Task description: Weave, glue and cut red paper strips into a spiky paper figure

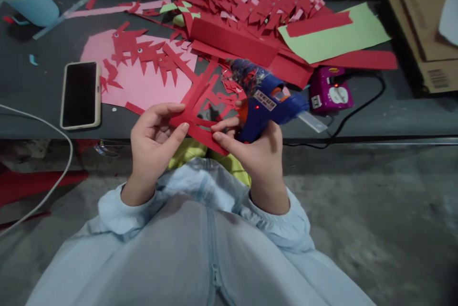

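Closest to the camera are the person's pale blue sleeves (200, 210) and lap, with a bit of yellow-green cloth (200, 153) peeking out just under the hands. The left hand (152, 141) is partly curled, and its thumb and fingers pinch one end of a red paper strip (198, 129). The right hand (255, 153) is wrapped around the handle of a blue glue gun (272, 105), and its thumb and first finger also press on the other end of the same strip. So the red strip sits right between the two hands, held by both, just over the edge of the dark table (393, 115). A small red light glows on the side of the glue gun, and a clear glue stick (313, 122) pokes out of its back end, away from the left hand. Just past the right hand is a purple power socket box (331, 91) with a black cord (361, 105). Off beyond the left hand lies a phone (80, 93) with a dark screen, and next to it a pink paper sheet (143, 86) with spiky red cut-outs on top. Farther back from both hands is a big heap of red paper cut-outs (257, 0). A light green sheet (343, 34) lies beside the heap, past the right hand. Far off beyond the right hand sits a brown cardboard box (422, 19).
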The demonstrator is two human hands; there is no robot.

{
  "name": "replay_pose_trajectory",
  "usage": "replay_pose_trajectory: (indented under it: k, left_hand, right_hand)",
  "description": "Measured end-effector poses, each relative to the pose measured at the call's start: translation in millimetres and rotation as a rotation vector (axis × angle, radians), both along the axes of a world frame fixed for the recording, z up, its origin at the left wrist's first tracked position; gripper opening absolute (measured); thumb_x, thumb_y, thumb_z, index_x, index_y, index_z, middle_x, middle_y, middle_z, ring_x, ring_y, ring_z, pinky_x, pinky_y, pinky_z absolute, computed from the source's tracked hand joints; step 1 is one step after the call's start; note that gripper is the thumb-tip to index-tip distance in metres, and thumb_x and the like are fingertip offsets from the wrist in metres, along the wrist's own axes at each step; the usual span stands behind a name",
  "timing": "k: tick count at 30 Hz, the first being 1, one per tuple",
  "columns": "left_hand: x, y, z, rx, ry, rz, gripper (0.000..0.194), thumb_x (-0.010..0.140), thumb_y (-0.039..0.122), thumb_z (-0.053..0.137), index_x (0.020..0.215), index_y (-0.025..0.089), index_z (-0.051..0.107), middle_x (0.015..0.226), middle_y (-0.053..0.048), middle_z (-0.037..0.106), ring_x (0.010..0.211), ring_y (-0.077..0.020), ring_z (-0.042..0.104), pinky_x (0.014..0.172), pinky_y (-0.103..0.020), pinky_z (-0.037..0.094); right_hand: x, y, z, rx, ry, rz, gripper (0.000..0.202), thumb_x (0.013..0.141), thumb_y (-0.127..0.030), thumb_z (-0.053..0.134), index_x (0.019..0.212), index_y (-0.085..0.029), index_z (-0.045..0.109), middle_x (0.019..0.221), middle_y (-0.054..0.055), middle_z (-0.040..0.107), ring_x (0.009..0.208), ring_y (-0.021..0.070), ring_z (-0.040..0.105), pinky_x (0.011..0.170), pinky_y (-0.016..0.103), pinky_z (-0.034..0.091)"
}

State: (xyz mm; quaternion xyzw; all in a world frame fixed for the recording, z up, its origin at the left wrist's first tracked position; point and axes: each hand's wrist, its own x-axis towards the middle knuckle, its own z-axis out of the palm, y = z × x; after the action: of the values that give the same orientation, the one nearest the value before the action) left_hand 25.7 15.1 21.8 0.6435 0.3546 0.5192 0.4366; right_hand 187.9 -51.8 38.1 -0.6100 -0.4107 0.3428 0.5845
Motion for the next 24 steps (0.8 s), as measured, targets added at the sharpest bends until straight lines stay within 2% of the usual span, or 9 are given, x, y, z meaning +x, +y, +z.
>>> replay_pose_trajectory:
  k: [7, 13, 19, 24]
  left_hand:
    - [3, -3, 3.2, -0.028, -0.021, -0.043, 0.026, 0.080, 0.014, 0.079, 0.104, 0.021, 0.073, 0.101, -0.002, 0.076, 0.087, -0.0146, 0.074, 0.077, -0.025, 0.064]
    - [0, -1, 2.5, -0.020, -0.038, -0.027, 0.027, 0.079, 0.010, 0.078, 0.103, 0.021, 0.074, 0.100, -0.002, 0.076, 0.090, -0.0129, 0.074, 0.079, -0.022, 0.062]
    - [-9, 8, -4.2, 0.069, -0.021, 0.042, 0.027, 0.080, 0.017, 0.080, 0.105, 0.022, 0.073, 0.099, -0.002, 0.075, 0.090, -0.0148, 0.073, 0.073, -0.023, 0.061]
    - [-16, 14, -8.2, 0.072, -0.051, 0.076, 0.027, 0.079, 0.025, 0.083, 0.105, 0.024, 0.073, 0.100, -0.001, 0.074, 0.090, -0.0138, 0.072, 0.080, -0.025, 0.062]
  right_hand:
    - [-3, 0, -1.0, -0.027, 0.072, 0.016, 0.047, 0.068, -0.023, 0.079, 0.111, -0.023, 0.061, 0.068, -0.006, 0.073, 0.047, 0.0091, 0.049, 0.047, 0.026, 0.046]
    - [2, -2, -4.0, -0.014, 0.104, -0.051, 0.040, 0.067, -0.020, 0.079, 0.103, -0.024, 0.060, 0.065, -0.008, 0.071, 0.048, 0.0088, 0.053, 0.050, 0.026, 0.047]
    - [18, -6, -12.3, 0.026, 0.076, -0.157, 0.042, 0.064, -0.016, 0.079, 0.100, -0.025, 0.058, 0.065, -0.008, 0.070, 0.054, 0.0103, 0.059, 0.052, 0.025, 0.046]
    - [32, -10, -14.8, 0.012, 0.052, -0.248, 0.046, 0.060, -0.015, 0.081, 0.100, -0.023, 0.060, 0.063, -0.007, 0.069, 0.055, 0.0125, 0.063, 0.054, 0.026, 0.048]
